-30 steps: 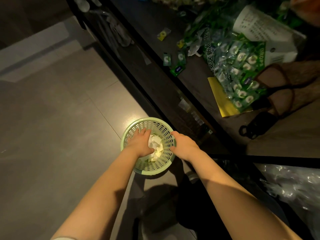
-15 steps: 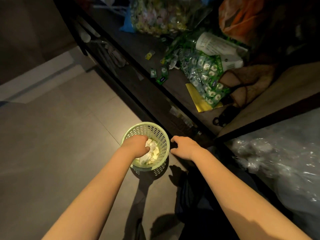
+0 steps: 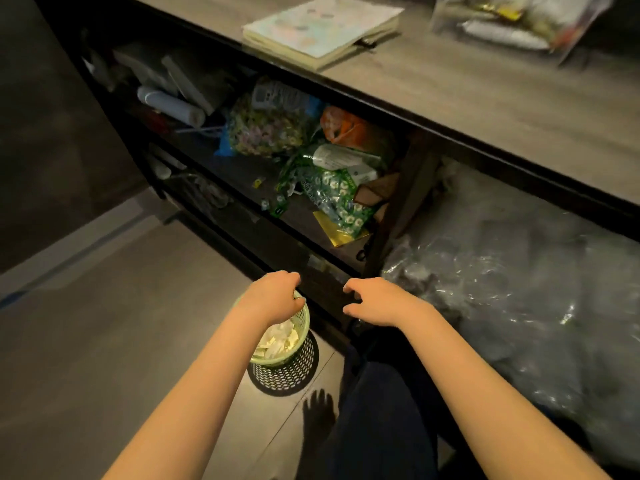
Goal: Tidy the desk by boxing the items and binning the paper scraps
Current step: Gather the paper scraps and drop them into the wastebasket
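Hovering over the rim of the green bin (image 3: 305,323), the left hand (image 3: 272,296) has its fingers curled downward; whether they grip the rim cannot be told. The right hand (image 3: 377,301) hangs apart from it, fingers loosely bent, holding nothing. White paper scraps (image 3: 277,341) lie inside the bin, which stands on the floor beside a dark shelf (image 3: 242,174). Candy bags (image 3: 332,195) crowd that shelf. Above, a book (image 3: 322,26) lies on the bench (image 3: 485,105).
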Motion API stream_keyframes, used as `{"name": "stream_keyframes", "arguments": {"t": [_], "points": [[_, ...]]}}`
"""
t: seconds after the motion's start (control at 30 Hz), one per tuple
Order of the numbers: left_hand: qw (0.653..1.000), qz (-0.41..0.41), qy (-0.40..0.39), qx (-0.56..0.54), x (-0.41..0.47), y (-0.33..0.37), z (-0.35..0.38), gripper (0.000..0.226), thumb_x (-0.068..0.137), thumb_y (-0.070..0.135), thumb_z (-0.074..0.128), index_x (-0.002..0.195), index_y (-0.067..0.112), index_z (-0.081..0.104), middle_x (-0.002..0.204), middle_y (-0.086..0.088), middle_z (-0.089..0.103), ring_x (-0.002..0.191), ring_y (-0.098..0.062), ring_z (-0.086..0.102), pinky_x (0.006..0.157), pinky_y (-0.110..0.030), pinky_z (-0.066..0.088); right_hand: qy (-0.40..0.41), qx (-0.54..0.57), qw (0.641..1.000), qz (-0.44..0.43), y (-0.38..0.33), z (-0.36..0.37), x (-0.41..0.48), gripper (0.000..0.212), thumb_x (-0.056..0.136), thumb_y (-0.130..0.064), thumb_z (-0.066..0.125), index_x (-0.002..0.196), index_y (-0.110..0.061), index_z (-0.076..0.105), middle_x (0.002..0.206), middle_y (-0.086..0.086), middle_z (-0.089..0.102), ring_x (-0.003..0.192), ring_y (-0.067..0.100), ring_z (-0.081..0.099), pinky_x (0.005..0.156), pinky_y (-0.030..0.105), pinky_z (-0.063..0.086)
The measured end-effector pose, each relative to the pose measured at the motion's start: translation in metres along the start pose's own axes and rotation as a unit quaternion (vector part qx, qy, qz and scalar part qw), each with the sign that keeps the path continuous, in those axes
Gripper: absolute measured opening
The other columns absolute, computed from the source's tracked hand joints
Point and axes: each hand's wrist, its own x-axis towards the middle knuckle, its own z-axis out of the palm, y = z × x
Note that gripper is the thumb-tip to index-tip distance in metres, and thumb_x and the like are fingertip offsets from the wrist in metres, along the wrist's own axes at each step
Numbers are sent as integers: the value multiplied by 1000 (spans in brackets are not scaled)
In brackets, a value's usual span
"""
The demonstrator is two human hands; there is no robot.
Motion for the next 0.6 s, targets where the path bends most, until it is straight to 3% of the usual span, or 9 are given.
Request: {"name": "stream_keyframes", "arguments": {"t": [0.17, 0.27, 0.33, 0.53, 0.6], "points": [[994, 69, 85, 4, -24, 55, -49, 41, 91, 35, 51, 128, 16, 50, 125, -3, 56, 114, -21, 55, 94, -39, 48, 110, 37, 993, -14, 12, -38, -69, 45, 92, -37, 53, 134, -24, 44, 124, 2, 57, 100, 20, 57, 86, 34, 48], [983, 119, 137, 7, -36, 87, -79, 36, 89, 37, 52, 119, 17, 55, 117, -1, 58, 107, -21, 57, 89, -39, 50, 182, 37, 982, -19, 22, -60, -107, 43, 91, -38, 53, 132, -26, 46, 118, 0, 61, 104, 20, 58, 87, 37, 49], [973, 154, 173, 15, -46, 108, -98, 40, 89, 38, 52, 124, 18, 53, 119, 0, 58, 109, -20, 56, 90, -39, 49, 228, 31, 973, -20, 29, -73, -133, 42, 92, -40, 52, 132, -27, 46, 117, -2, 62, 103, 18, 58, 88, 37, 49], [935, 250, 250, 28, -74, 182, -152, 43, 90, 37, 52, 129, 18, 51, 127, 2, 56, 118, -18, 50, 96, -33, 44, 379, 68, 922, -33, 51, -114, -214, 35, 90, -35, 57, 124, -26, 56, 103, -4, 65, 86, 12, 57, 83, 33, 49], [922, 280, 268, 20, -78, 210, -167, 42, 91, 35, 53, 129, 17, 52, 126, 0, 57, 119, -19, 49, 98, -33, 43, 423, 108, 898, -45, 60, -127, -238, 29, 90, -27, 60, 119, -21, 61, 95, -2, 66, 81, 13, 59, 79, 25, 49]]}}
